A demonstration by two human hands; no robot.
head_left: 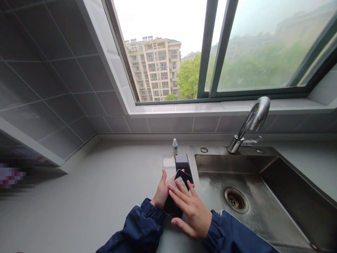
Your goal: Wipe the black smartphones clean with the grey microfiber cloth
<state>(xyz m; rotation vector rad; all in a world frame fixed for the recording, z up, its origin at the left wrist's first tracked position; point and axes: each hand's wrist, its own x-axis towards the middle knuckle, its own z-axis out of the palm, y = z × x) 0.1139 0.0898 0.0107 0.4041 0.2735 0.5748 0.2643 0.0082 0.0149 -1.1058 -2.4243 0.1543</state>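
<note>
My left hand [161, 193] is wrapped around a black smartphone [172, 207] from its left side and underneath, holding it tilted above the counter. Pressed flat on the phone's screen is a small light-grey cloth [180, 180], under the stretched fingers of my right hand [193, 209]. The right thumb is spread away from the cloth near the phone's lower edge. Just beyond, a second dark smartphone [182, 160] lies on the counter, partly covered by the held one. A clear phone case [168, 161] lies to its left. Behind them stands a small white bottle [175, 147] with a coloured label.
On the right is a steel sink [263, 207] with a drain [236, 200] and a chrome faucet [251, 123]. The light-grey counter [105, 196] stretches left to a tiled wall [52, 80]. A window [205, 52] with a dark green frame is behind.
</note>
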